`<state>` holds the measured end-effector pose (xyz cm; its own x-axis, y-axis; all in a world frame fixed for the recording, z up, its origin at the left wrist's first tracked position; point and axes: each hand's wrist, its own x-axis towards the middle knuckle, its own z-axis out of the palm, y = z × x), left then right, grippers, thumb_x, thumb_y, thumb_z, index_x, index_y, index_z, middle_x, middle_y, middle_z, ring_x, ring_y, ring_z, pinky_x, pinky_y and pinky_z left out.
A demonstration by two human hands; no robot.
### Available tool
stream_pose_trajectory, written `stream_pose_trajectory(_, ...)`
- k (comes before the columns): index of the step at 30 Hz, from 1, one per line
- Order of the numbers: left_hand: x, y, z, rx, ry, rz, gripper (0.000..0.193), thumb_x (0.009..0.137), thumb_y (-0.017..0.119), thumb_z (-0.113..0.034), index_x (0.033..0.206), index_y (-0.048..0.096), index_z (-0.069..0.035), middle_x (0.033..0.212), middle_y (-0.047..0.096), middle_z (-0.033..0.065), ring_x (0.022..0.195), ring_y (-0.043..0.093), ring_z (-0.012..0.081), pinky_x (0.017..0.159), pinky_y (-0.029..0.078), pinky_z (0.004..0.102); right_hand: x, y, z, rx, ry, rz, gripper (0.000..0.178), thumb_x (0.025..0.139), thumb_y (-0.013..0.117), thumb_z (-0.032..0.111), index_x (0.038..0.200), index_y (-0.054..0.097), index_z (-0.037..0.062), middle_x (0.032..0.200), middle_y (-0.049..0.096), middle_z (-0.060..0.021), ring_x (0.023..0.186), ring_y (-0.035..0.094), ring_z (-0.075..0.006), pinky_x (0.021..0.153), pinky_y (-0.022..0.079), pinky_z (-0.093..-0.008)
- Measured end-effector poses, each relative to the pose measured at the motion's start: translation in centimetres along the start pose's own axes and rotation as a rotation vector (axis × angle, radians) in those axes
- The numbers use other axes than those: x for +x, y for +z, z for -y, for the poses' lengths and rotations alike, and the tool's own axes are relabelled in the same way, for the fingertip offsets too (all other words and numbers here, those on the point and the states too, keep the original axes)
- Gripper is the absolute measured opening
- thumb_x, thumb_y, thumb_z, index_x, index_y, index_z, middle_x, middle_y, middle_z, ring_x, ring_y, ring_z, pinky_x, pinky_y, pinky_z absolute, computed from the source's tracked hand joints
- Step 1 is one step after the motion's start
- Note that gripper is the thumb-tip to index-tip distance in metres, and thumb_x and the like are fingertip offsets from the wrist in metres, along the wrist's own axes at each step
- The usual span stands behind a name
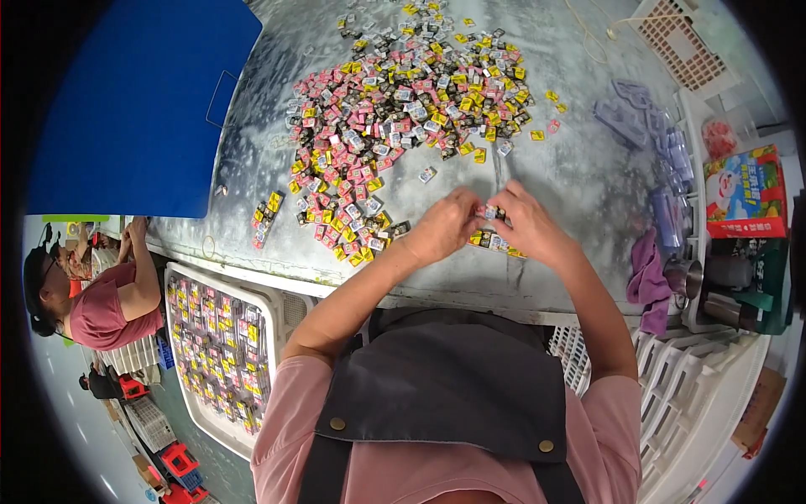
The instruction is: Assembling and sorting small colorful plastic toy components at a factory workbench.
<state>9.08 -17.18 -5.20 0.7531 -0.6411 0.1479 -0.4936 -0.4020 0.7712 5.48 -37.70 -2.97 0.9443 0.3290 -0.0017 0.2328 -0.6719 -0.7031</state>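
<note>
Over the front part of the worktable (579,176), my two hands meet close together. My left hand (447,223) is closed, its fingertips pinching a tiny pink box-like piece. My right hand (534,225) is closed on another small piece (490,212), pale with a dark edge, right beside the left fingertips. Just below the fingers lies a short row of these pieces (502,244), in yellow, white and black, partly hidden by my hands. Beyond my hands spreads a big heap (403,118) of loose small pieces in pink, yellow, black and white.
Another short row (267,220) lies left of the heap. A white crate (274,336) at my left holds many filled rows. A blue board (143,109) stands far left, near a co-worker (109,302). Clear plastic cases (667,214), a purple cloth (647,281) and a colourful box (744,193) are at right.
</note>
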Motion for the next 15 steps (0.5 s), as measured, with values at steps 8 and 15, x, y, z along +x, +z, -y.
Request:
stream_pose_trajectory(8, 0.3, 2.9, -1.0, 0.09, 0.011, 0.042, 0.018, 0.084, 0.07, -0.005, 0.097, 0.059, 0.003, 0.087, 0.059, 0.0173, 0.079, 0.062, 0.0359, 0.072, 0.052, 0.0431, -3.1, 1.1, -0.1, -0.102, 0.082, -0.109, 0.026, 0.081, 0.07, 0.003, 0.104, 0.059, -0.0006, 0.105, 0.054, -0.0168, 0.094, 0.061, -0.0393, 0.08, 0.052, -0.0462)
stream_pose_trajectory(15, -0.1, 3.3, -1.2, 0.124, 0.026, 0.006, 0.013, 0.084, 0.069, -0.005, 0.093, 0.062, 0.002, 0.088, 0.058, 0.0168, 0.08, 0.062, 0.0367, 0.072, 0.053, 0.0434, -4.1, 1.7, 0.1, -0.13, 0.007, -0.201, 0.027, 0.083, 0.068, 0.001, 0.109, 0.062, -0.001, 0.103, 0.056, -0.0157, 0.092, 0.061, -0.0374, 0.079, 0.05, -0.0442)
